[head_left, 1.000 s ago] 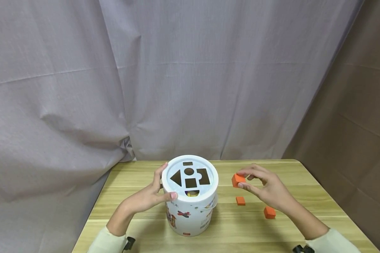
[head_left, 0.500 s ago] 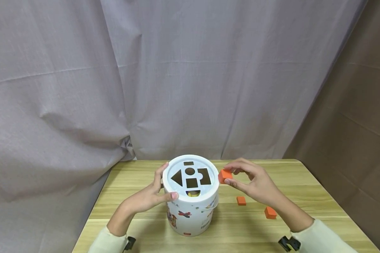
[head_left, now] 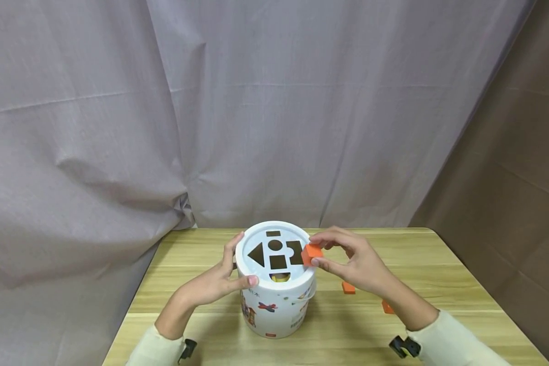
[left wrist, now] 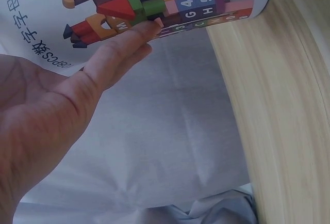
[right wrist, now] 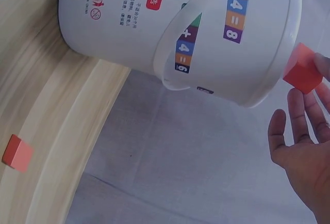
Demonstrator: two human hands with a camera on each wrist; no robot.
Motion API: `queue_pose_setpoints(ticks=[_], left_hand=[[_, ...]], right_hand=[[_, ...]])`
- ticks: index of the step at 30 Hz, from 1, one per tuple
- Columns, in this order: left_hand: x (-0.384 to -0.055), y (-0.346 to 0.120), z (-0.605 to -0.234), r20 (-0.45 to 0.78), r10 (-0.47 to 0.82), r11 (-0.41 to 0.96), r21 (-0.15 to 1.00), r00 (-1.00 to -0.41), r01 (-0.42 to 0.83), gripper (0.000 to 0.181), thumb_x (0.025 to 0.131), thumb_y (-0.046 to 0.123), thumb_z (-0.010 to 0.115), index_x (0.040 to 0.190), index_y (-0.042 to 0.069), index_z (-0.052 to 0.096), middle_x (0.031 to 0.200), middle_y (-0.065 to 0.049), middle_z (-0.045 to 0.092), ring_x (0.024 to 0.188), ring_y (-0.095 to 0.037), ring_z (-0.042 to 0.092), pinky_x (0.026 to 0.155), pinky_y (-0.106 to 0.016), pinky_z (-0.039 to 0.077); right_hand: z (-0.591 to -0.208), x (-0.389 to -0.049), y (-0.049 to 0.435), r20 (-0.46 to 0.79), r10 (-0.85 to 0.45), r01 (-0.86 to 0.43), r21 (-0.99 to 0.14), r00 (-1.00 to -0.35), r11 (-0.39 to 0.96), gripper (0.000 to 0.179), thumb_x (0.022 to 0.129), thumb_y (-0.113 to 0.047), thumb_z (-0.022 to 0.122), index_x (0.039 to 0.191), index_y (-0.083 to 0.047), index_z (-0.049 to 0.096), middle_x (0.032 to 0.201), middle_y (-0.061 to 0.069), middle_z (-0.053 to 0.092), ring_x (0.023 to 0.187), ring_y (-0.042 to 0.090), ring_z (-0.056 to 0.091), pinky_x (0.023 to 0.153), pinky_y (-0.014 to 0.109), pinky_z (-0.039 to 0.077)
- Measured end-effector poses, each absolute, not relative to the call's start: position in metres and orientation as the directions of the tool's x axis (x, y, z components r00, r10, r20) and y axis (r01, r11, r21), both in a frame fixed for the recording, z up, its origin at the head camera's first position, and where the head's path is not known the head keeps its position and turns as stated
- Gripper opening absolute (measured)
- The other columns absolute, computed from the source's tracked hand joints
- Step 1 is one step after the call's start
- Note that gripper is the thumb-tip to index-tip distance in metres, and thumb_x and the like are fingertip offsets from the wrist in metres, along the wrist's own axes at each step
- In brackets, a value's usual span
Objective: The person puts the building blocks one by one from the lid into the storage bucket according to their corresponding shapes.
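A white printed bucket [head_left: 281,317] stands upright on the table, its pale lid [head_left: 256,236] cut with several shaped holes. My left hand [head_left: 208,284] holds the bucket's left side, thumb at the front rim. Its fingers lie along the printed wall in the left wrist view. Between thumb and fingertips of my right hand [head_left: 354,259] is an orange cube block [head_left: 311,254], over the lid's right edge beside the notched hole. The right wrist view has this block [right wrist: 303,69] by the bucket's rim. Something yellow shows through the front half-round hole.
A flat orange block [head_left: 348,288] lies on the wooden table [head_left: 338,340] right of the bucket. Farther right, another orange block [head_left: 387,307] is partly hidden by the right forearm. The bucket's white handle [right wrist: 167,41] hangs at its side. Grey curtains [head_left: 274,112] enclose the table.
My right hand has carried the orange cube block leftward from above the table to the lid's right edge. My left hand has stayed on the bucket.
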State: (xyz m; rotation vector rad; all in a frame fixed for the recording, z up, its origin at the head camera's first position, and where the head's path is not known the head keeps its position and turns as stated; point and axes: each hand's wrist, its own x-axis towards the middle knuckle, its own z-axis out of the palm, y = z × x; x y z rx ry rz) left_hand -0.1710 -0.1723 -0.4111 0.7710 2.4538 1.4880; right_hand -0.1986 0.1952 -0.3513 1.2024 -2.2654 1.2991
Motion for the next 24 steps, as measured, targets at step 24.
queue_pose_setpoints(ticks=[24], left_hand=[[-0.171, -0.17, -0.411, 0.089, 0.498, 0.376, 0.874, -0.862, 0.307, 0.119, 0.102, 0.054, 0.078, 0.172, 0.037, -0.017, 0.184, -0.028, -0.005, 0.168, -0.057, 0.014, 0.132, -0.078, 0.022]], right_hand=[[-0.353, -0.203, 0.16, 0.631, -0.578, -0.848, -0.471, -0.517, 0.244, 0.046, 0.084, -0.004, 0.096, 0.125, -0.015, 0.08, 0.119, -0.002, 0.083, 0.106, 0.015, 0.076, 0.093, 0.034, 0.066]])
